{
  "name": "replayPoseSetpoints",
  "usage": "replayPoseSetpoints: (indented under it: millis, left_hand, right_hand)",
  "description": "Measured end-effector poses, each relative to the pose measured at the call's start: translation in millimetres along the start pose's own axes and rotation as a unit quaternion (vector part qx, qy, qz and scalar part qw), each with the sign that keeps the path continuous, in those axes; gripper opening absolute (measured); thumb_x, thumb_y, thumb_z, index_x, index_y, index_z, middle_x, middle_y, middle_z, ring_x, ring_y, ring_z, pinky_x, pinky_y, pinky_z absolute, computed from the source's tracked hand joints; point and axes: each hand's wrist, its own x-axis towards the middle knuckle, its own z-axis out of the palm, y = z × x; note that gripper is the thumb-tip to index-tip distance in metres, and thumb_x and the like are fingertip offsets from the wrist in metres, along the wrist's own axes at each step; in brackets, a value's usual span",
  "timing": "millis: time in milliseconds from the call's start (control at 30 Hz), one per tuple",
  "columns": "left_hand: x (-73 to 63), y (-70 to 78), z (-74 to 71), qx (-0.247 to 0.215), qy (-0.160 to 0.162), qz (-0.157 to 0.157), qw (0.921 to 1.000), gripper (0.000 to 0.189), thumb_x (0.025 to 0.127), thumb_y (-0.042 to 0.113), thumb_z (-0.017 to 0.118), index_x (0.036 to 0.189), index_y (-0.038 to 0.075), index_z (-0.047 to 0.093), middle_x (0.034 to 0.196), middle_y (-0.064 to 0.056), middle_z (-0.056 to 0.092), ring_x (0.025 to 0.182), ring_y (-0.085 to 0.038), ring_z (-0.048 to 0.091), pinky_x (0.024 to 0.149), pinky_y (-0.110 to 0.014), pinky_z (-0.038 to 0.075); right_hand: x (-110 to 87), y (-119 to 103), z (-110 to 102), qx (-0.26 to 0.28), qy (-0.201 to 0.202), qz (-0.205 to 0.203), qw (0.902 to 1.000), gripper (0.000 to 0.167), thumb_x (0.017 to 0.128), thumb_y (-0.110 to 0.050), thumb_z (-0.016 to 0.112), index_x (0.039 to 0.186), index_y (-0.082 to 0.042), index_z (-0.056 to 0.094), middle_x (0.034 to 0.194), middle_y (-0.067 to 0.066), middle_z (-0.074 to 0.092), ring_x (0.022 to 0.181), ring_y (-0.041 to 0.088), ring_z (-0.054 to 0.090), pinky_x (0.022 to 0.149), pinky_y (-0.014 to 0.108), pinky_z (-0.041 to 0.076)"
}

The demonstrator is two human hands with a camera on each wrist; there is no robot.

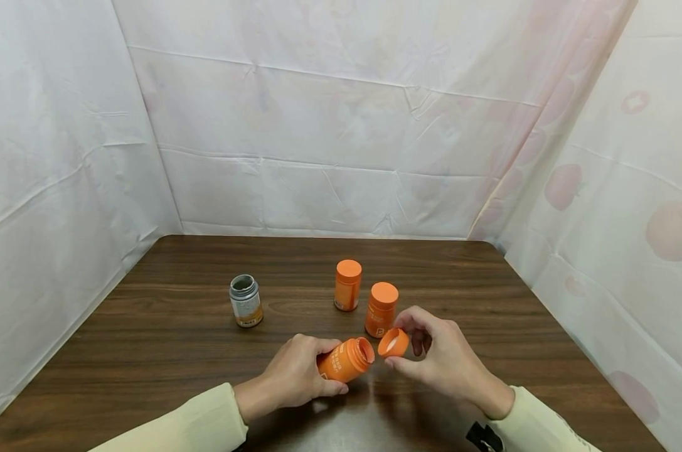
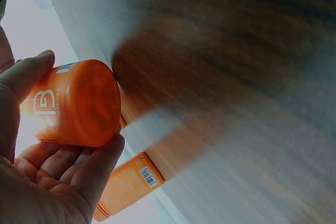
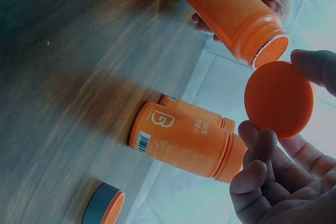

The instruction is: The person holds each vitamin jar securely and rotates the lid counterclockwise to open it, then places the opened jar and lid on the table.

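My left hand (image 1: 295, 371) grips an orange bottle (image 1: 341, 362) around its body. The bottle has no lid on and leans with its mouth toward the right. In the left wrist view, the thumb and fingers wrap the bottle near its base (image 2: 94, 103). Between thumb and fingers, my right hand (image 1: 448, 356) pinches an orange cap (image 1: 394, 343), its pale inner side turned toward the bottle's mouth. The right wrist view shows the flat top of this cap (image 3: 278, 99) close beside the bottle's rim. Just behind the cap stands a capped orange bottle (image 1: 382, 307).
Another capped orange bottle (image 1: 348, 285) stands farther back on the dark wooden table (image 1: 165, 351). A grey, lidless bottle (image 1: 246, 301) is upright at the left. In the right wrist view, a dark round piece with orange inside (image 3: 100, 203) lies on the table. Pale curtains (image 1: 318, 125) surround the back and sides.
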Motion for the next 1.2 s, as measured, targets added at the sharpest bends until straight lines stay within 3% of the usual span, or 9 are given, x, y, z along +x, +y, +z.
replayPoseSetpoints:
  millis: [500,833,1200]
  left_hand:
    - [0.0,-0.8,-0.1,0.0,0.008,0.006,1.0,0.044,0.072,0.032,0.095,0.11,0.029,0.075,0.086,0.021,0.067,0.074,0.001,0.059,0.069,-0.025,0.05]
    - [-0.4,-2.4,0.0,-0.012,0.012,-0.002,0.9998,0.04,0.072,0.03,0.095,0.106,0.03,0.074,0.085,0.02,0.066,0.074,-0.001,0.06,0.069,-0.025,0.051]
    - [-3.4,-6.6,-2.1,-0.029,0.02,-0.037,0.9987,0.052,0.076,0.031,0.093,0.12,0.016,0.071,0.098,0.013,0.07,0.084,-0.004,0.064,0.076,-0.027,0.053]
  right_hand:
    - [-5.0,5.1,0.9,-0.006,0.001,0.039,0.9992,0.042,0.073,-0.029,0.095,0.105,-0.024,0.068,0.086,-0.012,0.065,0.066,0.016,0.054,0.057,0.024,0.045]
    - [-9.1,14.0,-3.6,-0.017,0.001,0.069,0.9975,0.045,0.069,-0.011,0.094,0.102,-0.022,0.065,0.083,-0.008,0.063,0.063,0.011,0.051,0.054,0.025,0.043]
    - [-9.6,22.7,-10.0,-0.026,0.031,0.078,0.9961,0.048,0.066,-0.006,0.095,0.105,-0.016,0.068,0.093,-0.004,0.069,0.071,0.018,0.059,0.061,0.025,0.048]
